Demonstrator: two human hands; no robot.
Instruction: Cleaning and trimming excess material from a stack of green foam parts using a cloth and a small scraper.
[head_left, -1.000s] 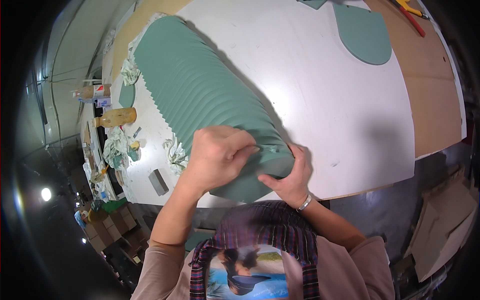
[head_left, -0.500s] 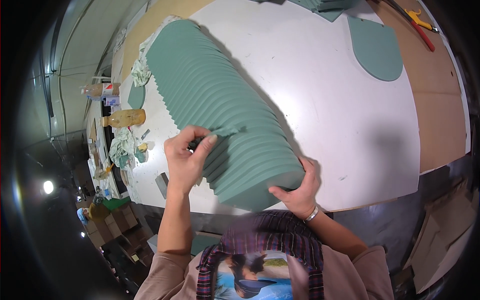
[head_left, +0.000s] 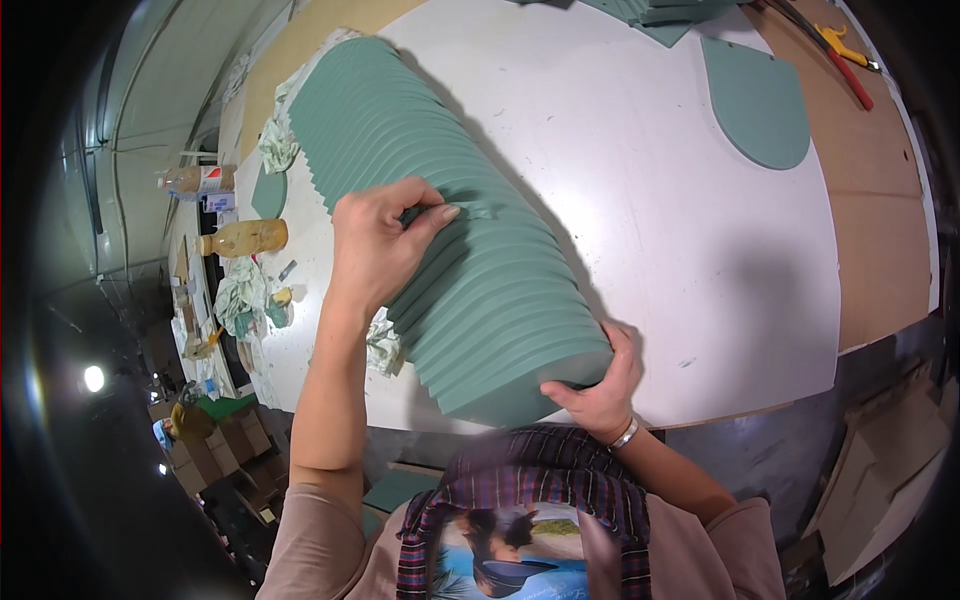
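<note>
A long row of rounded green panels [head_left: 490, 290], overlapping like ribs, lies slantwise across the white table. My left hand [head_left: 385, 235] is above its middle, thumb and fingers pinched on a small soft green scrap [head_left: 482, 211] that touches the ribs; its material is hard to make out. At the row's near end, my right hand [head_left: 603, 390] grips the last panel, thumb on the flat end face and fingers along the right side. A crumpled pale cloth [head_left: 382, 345] lies beside the row, below my left forearm.
One loose rounded green panel [head_left: 757, 105] lies far right, with more green panels [head_left: 665, 15] at the far edge. A yellow-handled tool [head_left: 845, 45] rests on brown board [head_left: 880, 230]. Bottles [head_left: 243, 238] and crumpled cloths [head_left: 240, 295] are at left; cardboard [head_left: 880, 470] stands lower right.
My left hand has moved farther up along the ribs, carrying the scrap away from me. The pale cloth beside the row has come into sight. My right hand stays at the near end.
</note>
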